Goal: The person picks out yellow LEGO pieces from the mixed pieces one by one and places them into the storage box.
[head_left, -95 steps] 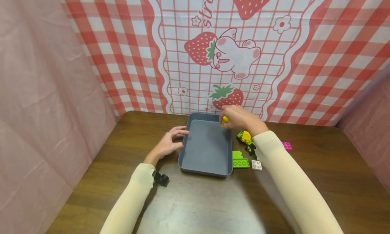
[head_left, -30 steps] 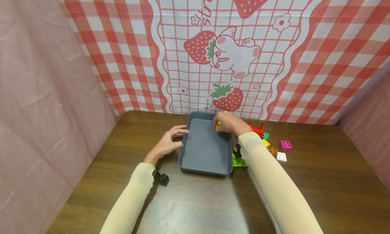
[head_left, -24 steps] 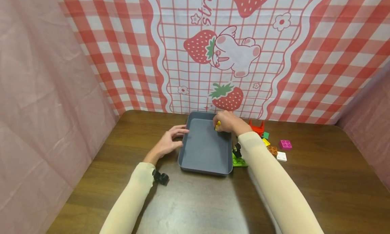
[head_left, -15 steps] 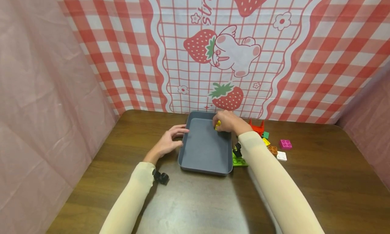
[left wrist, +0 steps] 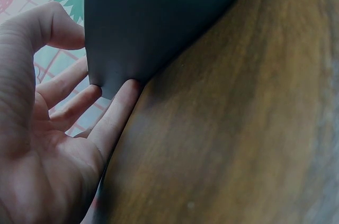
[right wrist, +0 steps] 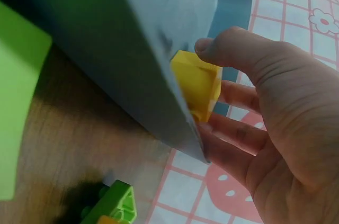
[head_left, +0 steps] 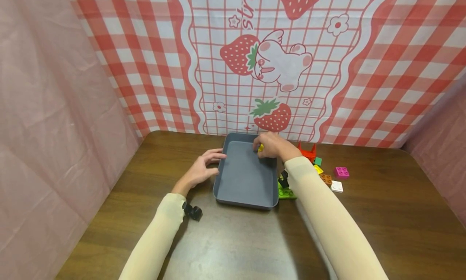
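Note:
A grey rectangular tray (head_left: 245, 175) lies on the wooden table. My left hand (head_left: 199, 170) is at its left side with relaxed, spread fingers; in the left wrist view the fingertips (left wrist: 131, 85) touch the tray's outer wall. At the far right corner, my right hand (head_left: 273, 144) reaches in over the rim and pinches a small yellow toy brick (right wrist: 193, 78). The thumb is at the brick's top edge, with the other fingers behind it. The brick is just inside the tray wall, partly hidden by that wall in the right wrist view.
Right of the tray lie a lime-green brick (head_left: 287, 192), a red piece with upright prongs (head_left: 308, 154), a teal brick (head_left: 317, 162), a yellow piece (head_left: 318, 169), a brown brick (head_left: 326, 179), a white brick (head_left: 336, 186) and a magenta brick (head_left: 342, 172). A checked cloth hangs behind.
Since the oldest frame, my right hand has moved left and down into the tray with the yellow brick, and its sleeve now uncovers several bricks. My left hand has stayed put.

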### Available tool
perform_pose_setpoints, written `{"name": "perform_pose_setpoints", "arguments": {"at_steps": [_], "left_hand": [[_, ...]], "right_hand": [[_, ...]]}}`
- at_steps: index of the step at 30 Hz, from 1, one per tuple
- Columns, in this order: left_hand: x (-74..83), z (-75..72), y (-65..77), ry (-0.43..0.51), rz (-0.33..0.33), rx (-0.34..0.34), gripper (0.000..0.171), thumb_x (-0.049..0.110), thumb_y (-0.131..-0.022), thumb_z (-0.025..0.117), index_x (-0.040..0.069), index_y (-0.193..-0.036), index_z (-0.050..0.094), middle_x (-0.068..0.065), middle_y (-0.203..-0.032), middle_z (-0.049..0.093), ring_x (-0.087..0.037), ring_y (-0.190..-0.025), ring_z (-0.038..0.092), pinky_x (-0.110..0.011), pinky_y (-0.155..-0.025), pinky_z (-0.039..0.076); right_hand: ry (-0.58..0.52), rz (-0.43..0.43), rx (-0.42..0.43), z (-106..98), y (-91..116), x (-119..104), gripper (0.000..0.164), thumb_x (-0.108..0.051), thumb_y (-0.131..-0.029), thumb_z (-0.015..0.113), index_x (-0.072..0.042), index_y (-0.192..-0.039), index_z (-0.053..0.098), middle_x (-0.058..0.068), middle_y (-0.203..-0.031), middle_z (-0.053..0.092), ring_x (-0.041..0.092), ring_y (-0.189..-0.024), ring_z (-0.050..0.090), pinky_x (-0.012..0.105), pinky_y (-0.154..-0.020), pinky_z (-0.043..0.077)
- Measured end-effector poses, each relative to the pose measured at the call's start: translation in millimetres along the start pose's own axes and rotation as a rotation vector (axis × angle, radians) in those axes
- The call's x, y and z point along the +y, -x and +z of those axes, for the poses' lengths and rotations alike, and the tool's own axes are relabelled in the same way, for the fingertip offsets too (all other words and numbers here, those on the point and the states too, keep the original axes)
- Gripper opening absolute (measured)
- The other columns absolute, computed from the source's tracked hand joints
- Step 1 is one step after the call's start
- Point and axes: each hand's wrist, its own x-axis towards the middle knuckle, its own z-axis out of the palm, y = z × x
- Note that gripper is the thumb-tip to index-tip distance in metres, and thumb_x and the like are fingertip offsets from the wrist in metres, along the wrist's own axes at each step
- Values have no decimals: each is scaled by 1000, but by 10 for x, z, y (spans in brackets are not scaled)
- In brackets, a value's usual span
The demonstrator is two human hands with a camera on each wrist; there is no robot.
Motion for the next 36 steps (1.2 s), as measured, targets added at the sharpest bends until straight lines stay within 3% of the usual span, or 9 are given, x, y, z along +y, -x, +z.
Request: {"name": "perform_pose_setpoints", "arguments": {"at_steps": [7,16,25,29,33,36], "left_hand": [[21,5,5,2,-7,0,50,-19,-81,59,-15,-131,56,-34,-154,35,-55,-129,47,-70,-105,40],[28,5,3,3,-7,4,49,-19,-82,59,-15,-131,56,-34,-154,36,-54,-129,47,-70,-105,41],[18,7,14,-7,-6,3,49,-19,-82,59,-15,-131,56,-34,-154,36,-54,-129,48,-68,-104,42],[7,0,10,-7,-4,2,49,-18,-82,59,-14,-131,56,-33,-154,36,-53,-129,48,-68,-105,42],[6,-7,3,0,-4,0,49,-18,-82,59,-14,-131,57,-33,-154,36,-54,-129,48,-68,-105,42],[5,-7,1,0,-1,-2,49,-19,-82,59,-14,-131,57,-34,-154,36,-54,-129,48,-68,-105,42]], "right_hand": [[-20,-1,20,-107,35,-17,33,-19,-84,77,-11,-116,74,11,-127,68,26,-100,62,45,-86,56],[-23,35,56,-270,67,-40,30,-21,-86,76,-12,-115,74,10,-121,69,27,-102,61,46,-93,54],[-7,2,60,-284,81,-65,36,-31,-85,77,-11,-115,73,9,-122,69,28,-111,62,50,-100,52],[-19,-7,66,-285,131,-65,38,-32,-88,74,-10,-119,72,13,-131,64,33,-120,58,55,-105,48],[-29,-5,68,-288,209,-59,41,-34,-89,72,-11,-123,71,14,-135,62,33,-120,58,55,-103,49],[-25,-28,87,-283,266,-57,40,-33,-88,73,-9,-121,72,14,-126,65,32,-111,63,53,-96,54]]}}
